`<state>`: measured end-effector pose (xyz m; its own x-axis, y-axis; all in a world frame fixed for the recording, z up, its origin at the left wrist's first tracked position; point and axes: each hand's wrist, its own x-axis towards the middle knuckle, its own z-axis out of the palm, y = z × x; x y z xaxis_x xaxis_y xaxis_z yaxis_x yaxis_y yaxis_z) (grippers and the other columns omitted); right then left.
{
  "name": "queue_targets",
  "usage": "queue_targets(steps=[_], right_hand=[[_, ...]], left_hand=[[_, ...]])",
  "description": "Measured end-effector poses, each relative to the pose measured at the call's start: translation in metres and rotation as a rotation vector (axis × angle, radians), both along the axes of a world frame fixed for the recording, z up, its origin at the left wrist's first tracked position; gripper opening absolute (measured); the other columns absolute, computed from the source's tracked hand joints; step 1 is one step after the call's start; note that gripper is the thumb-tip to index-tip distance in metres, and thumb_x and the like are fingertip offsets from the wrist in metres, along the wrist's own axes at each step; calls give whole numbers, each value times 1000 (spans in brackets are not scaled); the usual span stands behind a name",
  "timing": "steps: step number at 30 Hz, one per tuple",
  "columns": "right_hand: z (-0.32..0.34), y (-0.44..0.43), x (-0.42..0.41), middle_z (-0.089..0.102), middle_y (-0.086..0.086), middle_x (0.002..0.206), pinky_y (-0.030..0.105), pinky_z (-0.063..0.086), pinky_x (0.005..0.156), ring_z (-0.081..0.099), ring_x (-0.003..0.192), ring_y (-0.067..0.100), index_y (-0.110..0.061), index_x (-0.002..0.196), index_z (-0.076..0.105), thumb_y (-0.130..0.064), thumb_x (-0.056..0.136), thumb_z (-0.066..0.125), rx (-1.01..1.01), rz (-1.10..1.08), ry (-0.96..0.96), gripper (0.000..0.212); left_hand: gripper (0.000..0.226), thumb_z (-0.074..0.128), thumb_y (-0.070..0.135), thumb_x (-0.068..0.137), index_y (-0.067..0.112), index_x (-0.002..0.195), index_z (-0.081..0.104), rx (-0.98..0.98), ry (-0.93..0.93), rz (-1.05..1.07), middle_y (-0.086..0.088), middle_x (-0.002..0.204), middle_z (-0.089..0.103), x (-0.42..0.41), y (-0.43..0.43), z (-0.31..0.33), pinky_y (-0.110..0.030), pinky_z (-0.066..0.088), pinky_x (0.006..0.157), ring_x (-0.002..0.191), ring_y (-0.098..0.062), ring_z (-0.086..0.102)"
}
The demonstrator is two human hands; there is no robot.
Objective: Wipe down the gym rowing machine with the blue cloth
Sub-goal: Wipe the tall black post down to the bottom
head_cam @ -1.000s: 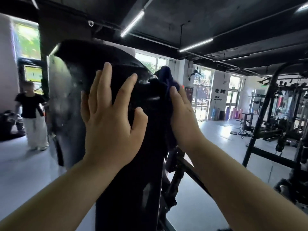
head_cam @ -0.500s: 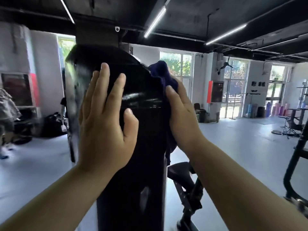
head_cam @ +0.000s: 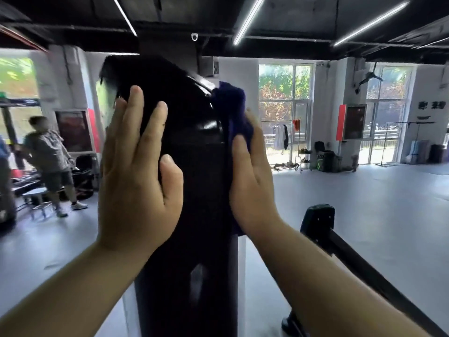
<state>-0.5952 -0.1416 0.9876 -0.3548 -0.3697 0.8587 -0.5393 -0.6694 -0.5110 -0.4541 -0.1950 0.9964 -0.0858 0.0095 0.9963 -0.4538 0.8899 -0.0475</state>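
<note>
Daylight through far windows (head_cam: 284,103); ceiling strip lights (head_cam: 247,19) glare. Black rowing machine housing (head_cam: 189,166) backlit, detail lost. Left edge motion-blurred; wide-angle bending at edges.

Your two arms enter from the bottom of the view, both bare from below the elbow to the fingertips, with no sleeve edge in sight. Your left hand (head_cam: 136,186) shows its back to the camera: four fingers and a thumb, nails short and unpainted. Your right hand (head_cam: 252,188) shows its thumb side and part of its back, its thumbnail short and plain too. Both forearms look smooth and broaden toward the lower corners.
</note>
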Motion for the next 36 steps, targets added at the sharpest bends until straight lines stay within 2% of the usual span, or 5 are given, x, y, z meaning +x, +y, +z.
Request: queue_targets(steps=[10, 16, 22, 29, 36], right_hand=[[24, -10, -22, 25, -8, 161, 44, 19, 122, 16, 150, 8, -28, 150, 36, -29, 102, 35, -29, -3, 162, 48], [-85, 1, -23, 12, -13, 164, 41, 21, 120, 12, 151, 11, -34, 153, 22, -30, 100, 34, 19, 47, 223, 55], [33, -17, -31, 35, -8, 156, 32, 26, 118, 28, 145, 6, -29, 144, 45, -32, 99, 41, -5, 86, 74, 45], [-43, -11, -28, 23, -16, 161, 43, 25, 119, 18, 148, 4, -40, 146, 33, -34, 97, 37, -29, 86, 101, 49], [37, -23, -35, 46, -8, 149, 47, 33, 114, 36, 142, 12, -30, 140, 50, -38, 95, 39, -92, 120, 116, 47]], left_hand=[[53, 34, 7, 94, 1, 147, 37, 97, 22, 101, -11, 158, 20, -4, 15, -8, -51, 19, 120, 149, -31, 17], [56, 39, 16, 94, 2, 148, 35, 106, -44, 228, -20, 159, 20, -5, 24, -17, -54, 19, 119, 148, -37, 17], [53, 41, 21, 91, 7, 142, 46, 87, -4, 306, -14, 155, 33, -11, 26, 8, -41, 15, 121, 146, -31, 21], [53, 39, 24, 94, 4, 144, 44, 53, -76, 330, -15, 153, 37, -13, 29, 15, -30, 13, 121, 145, -31, 26], [56, 37, 22, 94, 4, 147, 40, 54, -60, 372, -13, 157, 31, -19, 26, 10, -33, 12, 121, 148, -29, 22]])
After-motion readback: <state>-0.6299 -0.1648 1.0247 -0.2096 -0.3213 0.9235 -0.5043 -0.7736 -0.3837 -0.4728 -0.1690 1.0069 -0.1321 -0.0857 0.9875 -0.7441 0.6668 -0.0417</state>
